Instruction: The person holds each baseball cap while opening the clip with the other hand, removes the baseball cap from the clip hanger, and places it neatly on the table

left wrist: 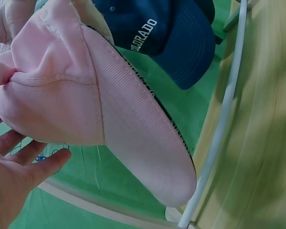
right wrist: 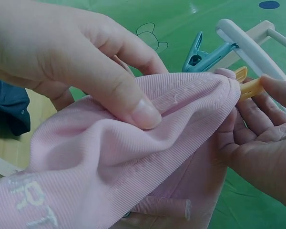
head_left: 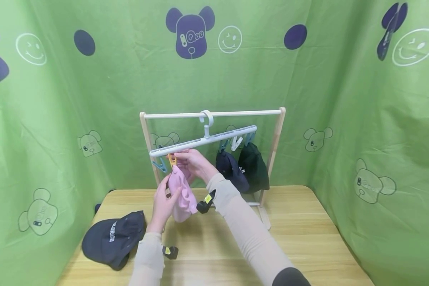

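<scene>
A pink cap (head_left: 180,198) hangs crown-up below the left end of a white clip hanger (head_left: 186,145). My left hand (head_left: 164,200) holds its side, thumb pressing into the folded fabric, as the right wrist view shows. At the top of the crown, beside the small button, sits a yellow clip (right wrist: 250,88). My right hand (right wrist: 264,129) pinches this clip between thumb and fingers. How far its tips bite into the fabric is partly hidden. A teal clip (head_left: 159,164) hangs bare to the left of it.
The tilted hanger hooks over a wooden rack's bar (head_left: 246,113). Right of my hands hang a navy cap (head_left: 232,171) and a dark green cap (head_left: 255,169), with a white clip (head_left: 236,143) between. Another dark cap (head_left: 114,238) lies on the table (head_left: 300,238) at left.
</scene>
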`<state>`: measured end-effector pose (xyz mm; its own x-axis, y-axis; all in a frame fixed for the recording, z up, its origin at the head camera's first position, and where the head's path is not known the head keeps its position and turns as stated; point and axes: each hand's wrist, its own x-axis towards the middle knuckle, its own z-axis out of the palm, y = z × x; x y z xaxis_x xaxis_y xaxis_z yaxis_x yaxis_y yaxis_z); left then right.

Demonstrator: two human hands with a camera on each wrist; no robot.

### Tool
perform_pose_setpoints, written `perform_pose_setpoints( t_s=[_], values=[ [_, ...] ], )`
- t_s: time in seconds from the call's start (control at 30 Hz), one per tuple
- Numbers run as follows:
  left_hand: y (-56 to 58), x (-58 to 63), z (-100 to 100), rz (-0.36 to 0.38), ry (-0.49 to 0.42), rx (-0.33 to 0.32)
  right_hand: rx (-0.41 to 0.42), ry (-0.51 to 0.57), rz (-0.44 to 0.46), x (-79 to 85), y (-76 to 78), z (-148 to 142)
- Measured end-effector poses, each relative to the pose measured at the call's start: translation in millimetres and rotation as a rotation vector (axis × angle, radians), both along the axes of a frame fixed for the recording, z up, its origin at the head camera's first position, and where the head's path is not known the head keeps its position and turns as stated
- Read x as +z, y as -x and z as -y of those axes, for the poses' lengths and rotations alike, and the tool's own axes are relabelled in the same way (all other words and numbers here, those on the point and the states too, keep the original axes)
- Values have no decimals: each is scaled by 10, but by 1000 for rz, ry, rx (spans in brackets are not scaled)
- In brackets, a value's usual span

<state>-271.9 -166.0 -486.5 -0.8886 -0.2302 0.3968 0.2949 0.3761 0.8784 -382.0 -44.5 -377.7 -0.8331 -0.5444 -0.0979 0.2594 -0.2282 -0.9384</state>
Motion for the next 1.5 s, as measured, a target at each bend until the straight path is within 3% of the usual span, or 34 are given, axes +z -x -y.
perform_pose_setpoints(
  t_s=[0.23,0.8,1.5],
  values=[
    [1,-39,-5,-27,-16,9,-13,31,44,-24,4,-10],
    [-12,-77,-10,-94,52,38,-39,72,81,-58,5,-23],
    [-54,-76,-22,-44,81,44,-84,96,109,-73,26,-30]
  ],
)
